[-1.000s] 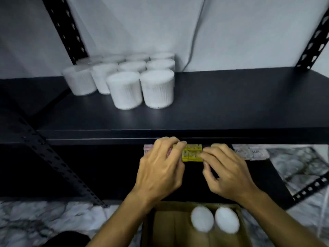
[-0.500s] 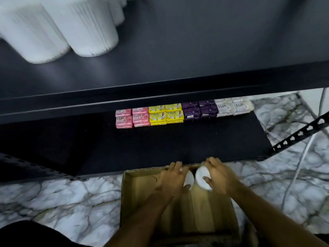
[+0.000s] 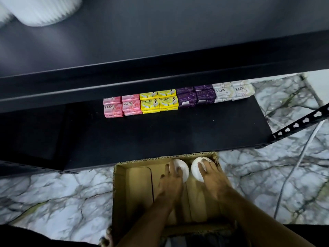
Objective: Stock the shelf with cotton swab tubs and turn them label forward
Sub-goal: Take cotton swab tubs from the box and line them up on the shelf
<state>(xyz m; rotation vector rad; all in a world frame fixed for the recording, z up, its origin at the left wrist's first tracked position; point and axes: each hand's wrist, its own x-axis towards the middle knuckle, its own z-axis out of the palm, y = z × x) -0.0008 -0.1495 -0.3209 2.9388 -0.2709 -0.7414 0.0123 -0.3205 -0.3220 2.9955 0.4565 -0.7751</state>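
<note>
Two white cotton swab tubs stand at the far end of an open cardboard box (image 3: 132, 186) on the floor. My left hand (image 3: 171, 182) rests on the left tub (image 3: 184, 167), fingers spread over its top. My right hand (image 3: 212, 179) covers the right tub (image 3: 195, 169) the same way. Whether the fingers have closed around either tub is not clear. On the upper black shelf (image 3: 178, 38), at the far left, part of the stocked white tubs (image 3: 46, 9) shows, blurred and cut by the frame edge.
The lower black shelf (image 3: 160, 132) carries a row of soap bars (image 3: 149, 102) in pink, yellow, purple and white. A perforated shelf post (image 3: 300, 123) slants at the right. The floor (image 3: 53, 196) is white marble; a thin cable (image 3: 292, 172) runs across it at the right.
A second ago both hands were at the soap bars on the lower shelf. They dropped into the box and now lie on the two tubs; the view tilted down.
</note>
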